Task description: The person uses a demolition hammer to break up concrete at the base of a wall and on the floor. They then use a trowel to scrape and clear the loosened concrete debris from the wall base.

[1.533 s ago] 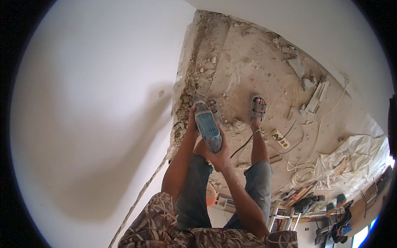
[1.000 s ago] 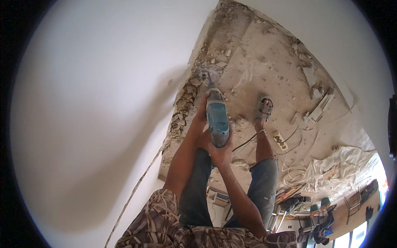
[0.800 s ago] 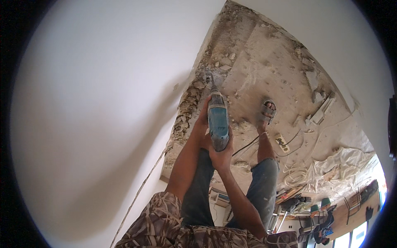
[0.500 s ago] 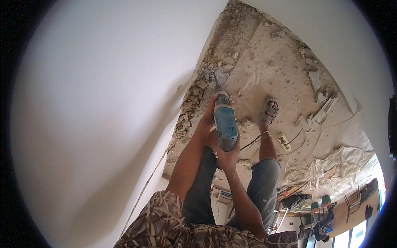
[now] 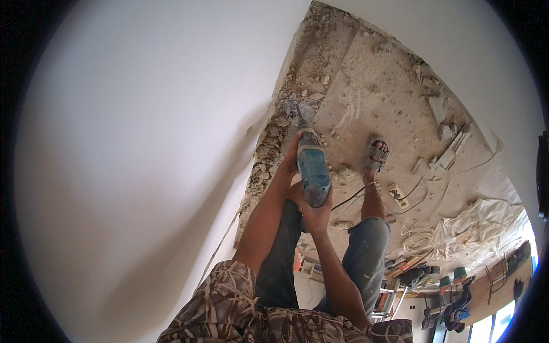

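A blue and grey hammer drill (image 5: 313,170) points away from me, held in both hands. My left hand (image 5: 291,153) is wrapped around the left side of its front housing. Its rear end sits in the grip of my right hand (image 5: 318,215), whose fingers are partly hidden behind the tool. The thin drill bit (image 5: 298,111) reaches into broken rubble (image 5: 279,121) along the foot of the white wall. Pale dust blurs the spot around the tip, so its exact contact cannot be seen.
The white wall (image 5: 143,143) rises close on my left. My sandalled foot (image 5: 376,153) stands on the dusty floor (image 5: 366,86). To the right are a power strip (image 5: 398,195), coiled cable (image 5: 418,242), crumpled plastic sheeting (image 5: 477,226) and broken strips (image 5: 452,150). A person (image 5: 457,306) is at the far lower right.
My view has shifted slightly, moving the floor and clutter a little in the picture. Both hands keep their grip on the hammer drill, its bit still at the rubble beside the wall.
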The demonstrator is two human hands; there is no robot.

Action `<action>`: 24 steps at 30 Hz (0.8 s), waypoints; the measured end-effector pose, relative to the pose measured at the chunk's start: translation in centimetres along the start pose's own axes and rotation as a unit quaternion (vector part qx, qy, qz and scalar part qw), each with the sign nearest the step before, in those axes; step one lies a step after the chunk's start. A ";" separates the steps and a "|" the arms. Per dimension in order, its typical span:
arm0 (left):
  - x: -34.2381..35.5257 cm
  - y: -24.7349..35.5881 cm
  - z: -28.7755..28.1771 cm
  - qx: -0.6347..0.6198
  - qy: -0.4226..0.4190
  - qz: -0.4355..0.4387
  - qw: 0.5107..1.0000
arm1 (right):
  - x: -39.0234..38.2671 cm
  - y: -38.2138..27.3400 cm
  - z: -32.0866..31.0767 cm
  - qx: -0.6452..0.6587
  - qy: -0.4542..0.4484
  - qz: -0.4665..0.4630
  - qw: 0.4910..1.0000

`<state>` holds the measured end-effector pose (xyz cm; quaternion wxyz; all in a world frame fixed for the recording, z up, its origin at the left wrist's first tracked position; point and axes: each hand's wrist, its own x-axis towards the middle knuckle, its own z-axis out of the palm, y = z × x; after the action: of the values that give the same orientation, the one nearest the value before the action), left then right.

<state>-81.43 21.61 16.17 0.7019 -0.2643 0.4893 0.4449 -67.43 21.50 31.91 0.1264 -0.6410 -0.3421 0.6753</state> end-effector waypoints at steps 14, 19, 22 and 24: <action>15.1 -5.7 2.5 0.069 0.228 -0.066 0.969 | 11.1 0.8 -12.7 0.208 0.029 0.287 0.935; 11.3 -5.7 2.8 0.104 0.321 -0.042 0.941 | 7.8 2.7 -11.0 0.159 0.003 0.177 0.971; 4.0 -4.8 3.2 -0.084 0.150 0.015 0.985 | 3.9 2.7 -9.5 0.099 -0.077 0.129 0.984; 0.0 -4.6 3.7 -0.195 0.082 0.023 0.977 | 1.8 1.9 -9.3 0.028 -0.103 0.091 0.990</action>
<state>-75.65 22.45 17.27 0.5837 -0.4201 0.4555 0.5247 -58.34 23.99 29.88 0.0463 -0.5924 -0.2743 0.7561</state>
